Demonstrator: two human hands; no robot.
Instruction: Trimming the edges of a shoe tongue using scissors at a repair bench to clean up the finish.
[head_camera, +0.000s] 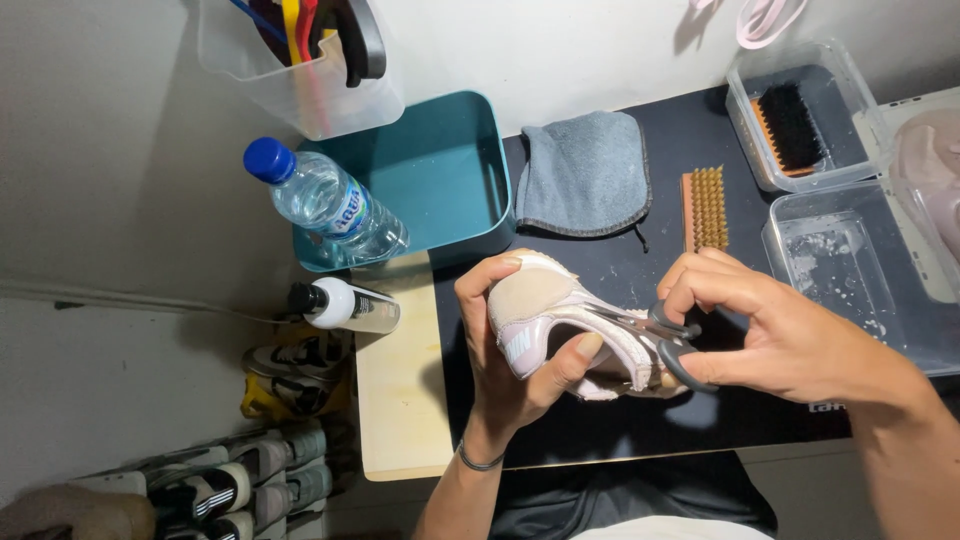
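Up close, two hands work on a pale pink shoe (560, 325) held above the dark mat (620, 410) of the surface.

Left hand (510, 350) is wrapped around the shoe's heel end, thumb pressed on its side; right hand (770, 335) has its fingers through the grey handles of scissors (665, 345), whose blades lie against the shoe's upper. Behind them lie a grey cloth (585, 175) and a wooden brush (705, 208) with tan bristles, just beside each other. A teal tub (440, 165) sits further left, with a blue-capped water bottle (325, 200) touching its front edge and a small white bottle (345, 305) with a black cap lying near. At far right stand clear plastic trays (850, 250), one holding a dark-bristled brush (792, 128).
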